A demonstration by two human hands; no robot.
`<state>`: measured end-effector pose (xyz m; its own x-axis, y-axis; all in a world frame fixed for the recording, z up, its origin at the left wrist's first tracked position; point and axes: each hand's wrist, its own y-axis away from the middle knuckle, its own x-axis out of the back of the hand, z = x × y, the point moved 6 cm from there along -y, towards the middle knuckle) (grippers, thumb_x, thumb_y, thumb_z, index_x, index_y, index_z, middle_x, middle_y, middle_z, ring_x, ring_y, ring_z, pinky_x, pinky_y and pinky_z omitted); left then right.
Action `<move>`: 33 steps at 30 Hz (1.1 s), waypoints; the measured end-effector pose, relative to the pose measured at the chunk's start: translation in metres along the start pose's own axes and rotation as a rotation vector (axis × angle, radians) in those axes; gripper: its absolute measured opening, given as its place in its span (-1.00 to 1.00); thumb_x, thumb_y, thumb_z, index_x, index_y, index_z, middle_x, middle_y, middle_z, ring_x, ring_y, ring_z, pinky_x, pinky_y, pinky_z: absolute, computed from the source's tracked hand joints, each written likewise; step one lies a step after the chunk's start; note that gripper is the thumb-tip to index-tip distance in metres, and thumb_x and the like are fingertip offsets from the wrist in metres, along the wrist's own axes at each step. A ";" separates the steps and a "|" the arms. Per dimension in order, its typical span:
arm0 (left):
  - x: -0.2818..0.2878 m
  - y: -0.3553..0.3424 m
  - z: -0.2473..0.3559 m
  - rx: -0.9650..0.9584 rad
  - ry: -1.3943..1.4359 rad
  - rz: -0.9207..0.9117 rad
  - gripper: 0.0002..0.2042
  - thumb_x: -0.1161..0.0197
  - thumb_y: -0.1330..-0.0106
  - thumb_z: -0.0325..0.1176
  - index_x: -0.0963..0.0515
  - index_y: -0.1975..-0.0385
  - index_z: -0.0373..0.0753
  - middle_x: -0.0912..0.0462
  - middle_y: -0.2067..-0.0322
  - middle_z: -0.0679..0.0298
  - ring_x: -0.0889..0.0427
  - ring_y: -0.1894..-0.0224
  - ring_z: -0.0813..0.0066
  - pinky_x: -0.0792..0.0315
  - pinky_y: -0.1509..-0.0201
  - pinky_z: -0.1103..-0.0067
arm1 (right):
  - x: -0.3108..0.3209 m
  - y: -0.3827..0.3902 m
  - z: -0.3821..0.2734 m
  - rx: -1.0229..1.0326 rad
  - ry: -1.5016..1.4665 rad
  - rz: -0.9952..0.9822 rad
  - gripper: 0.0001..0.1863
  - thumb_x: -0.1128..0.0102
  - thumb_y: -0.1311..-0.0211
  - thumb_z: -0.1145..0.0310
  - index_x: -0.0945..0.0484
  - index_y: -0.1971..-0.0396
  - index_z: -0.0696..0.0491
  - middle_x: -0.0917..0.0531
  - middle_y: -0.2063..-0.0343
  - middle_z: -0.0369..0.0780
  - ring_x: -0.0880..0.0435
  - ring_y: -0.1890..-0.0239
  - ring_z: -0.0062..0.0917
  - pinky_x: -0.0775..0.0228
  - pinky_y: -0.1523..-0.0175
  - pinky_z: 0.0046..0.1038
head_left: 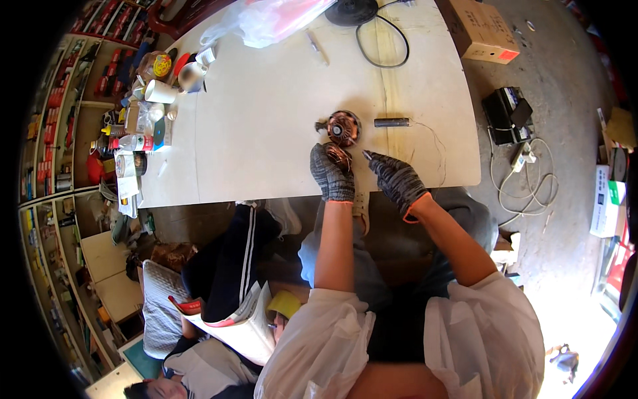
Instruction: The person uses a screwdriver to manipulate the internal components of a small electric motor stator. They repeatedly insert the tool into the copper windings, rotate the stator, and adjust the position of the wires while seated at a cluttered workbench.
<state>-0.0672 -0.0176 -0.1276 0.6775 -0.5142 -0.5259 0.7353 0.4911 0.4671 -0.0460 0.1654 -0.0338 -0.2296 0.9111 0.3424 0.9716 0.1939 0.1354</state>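
Note:
My left hand [331,171], in a dark grey knit glove with an orange cuff, is closed on a piece of copper windings [339,153] near the table's front edge. My right hand [392,176], gloved alike, grips a slim tool [367,154] with its tip pointing toward the windings. Just beyond my left hand lies a round motor part [343,130] with copper coils. To its right lie a dark cylinder [391,122] and a thin loose wire [435,141].
The white table [252,133] holds bottles and cups [160,92] at left, a plastic bag [266,20] and cabled black object [350,11] at back. Another person [212,362] with papers [239,319] is at lower left. A box [486,36], black case [506,113] and cables are right.

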 end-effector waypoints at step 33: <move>-0.019 0.014 0.021 0.369 0.215 -0.100 -0.77 0.09 -0.32 -0.33 -0.48 0.18 -0.24 -0.56 0.21 0.20 -0.52 0.14 0.40 -0.41 0.02 0.49 | -0.025 -0.105 -0.063 0.012 0.517 -0.359 -0.42 -0.31 0.08 0.29 -0.37 -0.05 -0.13 -0.47 0.13 -0.09 -0.53 0.09 -0.17 -0.40 0.00 -0.24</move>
<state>-0.0695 -0.0155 -0.0955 0.6121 -0.3692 -0.6993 0.7808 0.1423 0.6083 -0.1461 0.0993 0.0024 -0.5370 0.4953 0.6828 0.8285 0.4619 0.3165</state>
